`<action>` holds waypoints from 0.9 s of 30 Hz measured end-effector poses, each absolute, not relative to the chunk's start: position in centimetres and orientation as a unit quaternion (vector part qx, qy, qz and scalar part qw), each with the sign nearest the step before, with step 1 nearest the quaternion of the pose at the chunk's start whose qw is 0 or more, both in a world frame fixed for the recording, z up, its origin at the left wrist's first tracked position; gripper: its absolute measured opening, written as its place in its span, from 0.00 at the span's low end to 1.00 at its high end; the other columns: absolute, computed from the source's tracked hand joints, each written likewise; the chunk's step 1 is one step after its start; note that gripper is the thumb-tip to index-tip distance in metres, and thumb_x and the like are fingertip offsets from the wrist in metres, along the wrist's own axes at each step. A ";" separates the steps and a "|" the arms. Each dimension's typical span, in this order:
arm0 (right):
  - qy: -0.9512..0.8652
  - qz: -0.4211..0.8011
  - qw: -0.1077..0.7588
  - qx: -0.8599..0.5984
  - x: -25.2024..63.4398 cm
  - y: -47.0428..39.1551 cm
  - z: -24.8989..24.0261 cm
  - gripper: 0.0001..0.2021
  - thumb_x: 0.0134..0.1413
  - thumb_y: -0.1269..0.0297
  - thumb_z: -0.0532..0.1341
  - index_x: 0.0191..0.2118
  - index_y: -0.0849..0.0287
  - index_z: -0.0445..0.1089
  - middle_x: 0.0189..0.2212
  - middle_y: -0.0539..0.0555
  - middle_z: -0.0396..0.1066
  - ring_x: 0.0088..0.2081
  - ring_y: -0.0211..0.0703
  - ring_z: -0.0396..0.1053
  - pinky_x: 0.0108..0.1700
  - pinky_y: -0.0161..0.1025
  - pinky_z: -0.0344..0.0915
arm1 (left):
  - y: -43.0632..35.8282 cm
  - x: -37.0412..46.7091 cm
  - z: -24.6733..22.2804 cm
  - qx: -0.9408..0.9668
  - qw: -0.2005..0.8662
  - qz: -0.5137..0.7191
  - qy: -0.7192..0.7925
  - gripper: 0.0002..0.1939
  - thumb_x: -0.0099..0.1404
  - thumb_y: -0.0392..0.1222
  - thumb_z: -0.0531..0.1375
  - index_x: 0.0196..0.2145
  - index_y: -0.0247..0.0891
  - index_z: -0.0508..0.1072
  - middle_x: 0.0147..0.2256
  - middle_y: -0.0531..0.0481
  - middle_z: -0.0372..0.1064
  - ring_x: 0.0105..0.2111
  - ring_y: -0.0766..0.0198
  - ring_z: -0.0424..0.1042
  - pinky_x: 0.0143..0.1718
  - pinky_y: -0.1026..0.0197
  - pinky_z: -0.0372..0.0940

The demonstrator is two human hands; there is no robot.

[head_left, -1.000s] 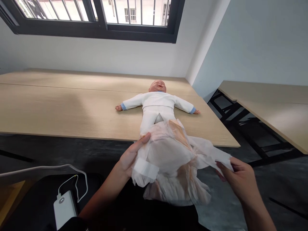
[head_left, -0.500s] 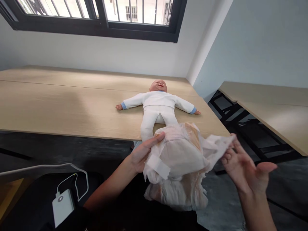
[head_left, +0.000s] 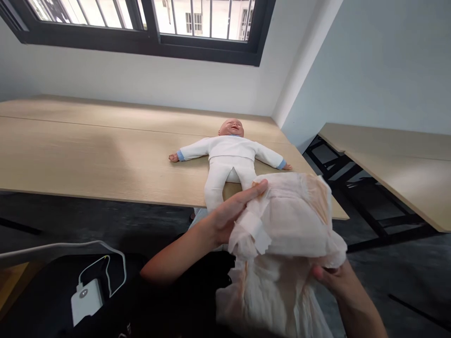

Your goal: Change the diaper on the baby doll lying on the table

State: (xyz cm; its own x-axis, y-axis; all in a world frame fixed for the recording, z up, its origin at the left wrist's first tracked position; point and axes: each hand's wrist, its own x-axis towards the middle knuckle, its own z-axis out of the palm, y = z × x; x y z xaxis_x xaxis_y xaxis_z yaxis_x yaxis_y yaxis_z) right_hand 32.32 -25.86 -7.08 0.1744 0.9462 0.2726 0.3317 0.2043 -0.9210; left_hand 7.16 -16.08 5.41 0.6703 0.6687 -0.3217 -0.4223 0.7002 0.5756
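Above my lap I hold a white diaper (head_left: pixel 292 225), partly unfolded, with its lower half hanging down. My left hand (head_left: pixel 229 213) grips its upper left side, thumb on top near a white fastening tab (head_left: pixel 258 233). Lower on the right edge, my right hand (head_left: pixel 334 277) pinches the diaper, the thumb in front and the other fingers mostly hidden behind it. Beyond the diaper a baby doll (head_left: pixel 230 150) in a white suit with blue cuffs lies on its back, arms spread. The diaper covers one of the doll's lower legs.
The doll rests on a light wooden table (head_left: pixel 105 159) against the wall below a barred window (head_left: pixel 204 23). Another wooden table (head_left: pixel 398 150) with black legs stands at the right. At the lower left lies a white power bank (head_left: pixel 86 301) with a cable.
The diaper has moved right and its lower half hangs further open. My right hand has left the outstretched side flap and come in lower, closing on the diaper's right edge.
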 end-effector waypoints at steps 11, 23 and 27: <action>-0.556 0.243 0.530 -0.593 28.8 -24.5 -3.9 0.25 0.48 0.50 0.75 0.49 0.59 0.76 0.50 0.62 0.77 0.56 0.59 0.73 0.61 0.49 0.71 | -16.1 7.4 3.9 0.222 0.863 0.335 0.305 0.25 0.75 0.50 0.55 0.56 0.26 0.74 0.44 0.39 0.80 0.46 0.51 0.80 0.48 0.59 0.73; -0.116 0.418 0.683 -0.588 30.6 -22.8 -0.1 0.25 0.51 0.67 0.69 0.57 0.55 0.76 0.50 0.55 0.79 0.47 0.51 0.80 0.46 0.36 0.79 | -16.4 -0.8 -1.0 0.426 0.647 0.531 0.344 0.26 0.63 0.62 0.66 0.44 0.33 0.78 0.37 0.43 0.78 0.37 0.59 0.76 0.38 0.62 0.70; 0.031 0.483 0.627 -0.610 33.6 -22.5 0.1 0.16 0.57 0.70 0.63 0.50 0.58 0.80 0.37 0.57 0.82 0.31 0.51 0.81 0.39 0.39 0.80 | -17.2 -2.7 -5.9 0.421 0.604 0.492 0.465 0.25 0.59 0.62 0.69 0.36 0.35 0.76 0.30 0.49 0.73 0.28 0.64 0.71 0.31 0.63 0.66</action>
